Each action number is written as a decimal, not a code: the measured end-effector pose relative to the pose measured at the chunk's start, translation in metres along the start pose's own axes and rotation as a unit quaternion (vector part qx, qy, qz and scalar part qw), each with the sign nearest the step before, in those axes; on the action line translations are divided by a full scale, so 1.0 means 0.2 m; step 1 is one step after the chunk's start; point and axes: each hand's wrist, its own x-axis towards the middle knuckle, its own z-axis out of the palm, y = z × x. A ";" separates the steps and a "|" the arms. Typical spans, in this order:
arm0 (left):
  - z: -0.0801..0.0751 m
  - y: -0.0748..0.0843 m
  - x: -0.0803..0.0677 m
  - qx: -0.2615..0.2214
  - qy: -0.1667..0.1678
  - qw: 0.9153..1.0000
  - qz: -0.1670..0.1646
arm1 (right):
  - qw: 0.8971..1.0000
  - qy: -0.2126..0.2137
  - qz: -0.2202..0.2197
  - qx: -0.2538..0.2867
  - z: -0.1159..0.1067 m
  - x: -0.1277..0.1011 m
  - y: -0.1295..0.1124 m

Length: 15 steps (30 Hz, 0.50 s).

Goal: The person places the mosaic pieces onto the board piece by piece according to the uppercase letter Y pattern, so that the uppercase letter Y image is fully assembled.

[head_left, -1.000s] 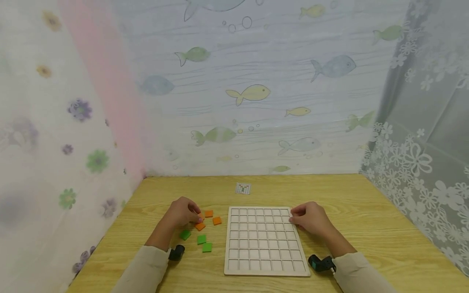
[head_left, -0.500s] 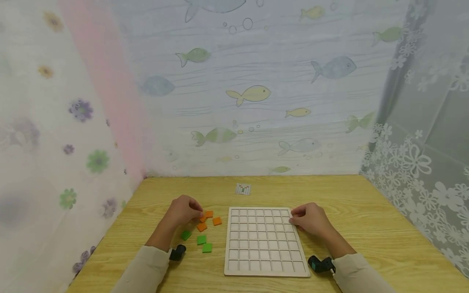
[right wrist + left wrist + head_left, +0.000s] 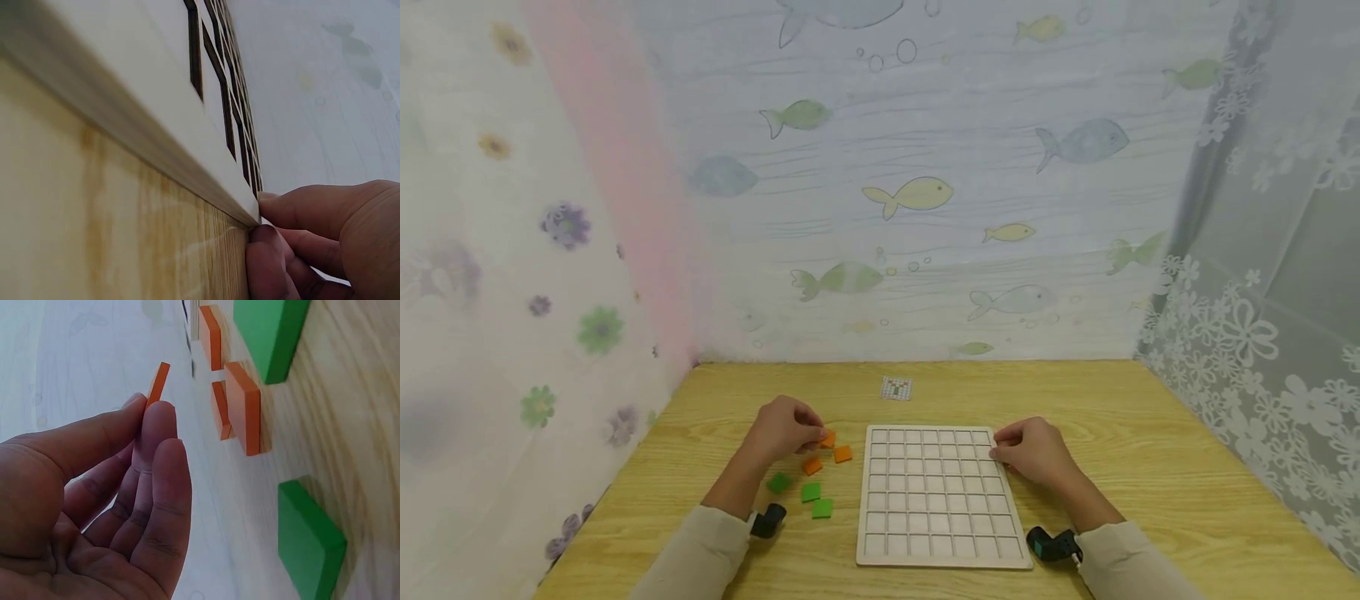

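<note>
My left hand pinches a thin orange square tile between thumb and fingertips, raised off the table. Three more orange tiles lie close by, one toward the board and another nearer me; the third is mostly behind the held tile in the head view. Green tiles lie in front of them, including one in the middle. To the right is a pale wooden grid board with bare square cells. At its far right corner my right hand grips the edge, thumb on top.
A small printed card with a coloured grid pattern lies beyond the board on the wooden table. Fish-patterned curtain closes off the back. Each wrist wears a small black camera, such as the right one.
My left hand has lifted the orange tile slightly and moved it right, toward the tile at the back. The right hand keeps its place on the board edge.
</note>
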 end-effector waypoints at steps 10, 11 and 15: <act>0.07 0.03 0.00 0.000 0.000 1.000 0.018 | 1.000 -0.001 0.009 -0.005 0.00 0.00 -0.01; 0.08 0.04 0.00 0.001 0.000 1.000 0.018 | 1.000 -0.001 0.008 -0.005 0.00 0.00 -0.01; 0.10 0.06 0.01 0.002 -0.002 1.000 0.021 | 1.000 0.000 0.003 -0.007 0.01 0.00 0.00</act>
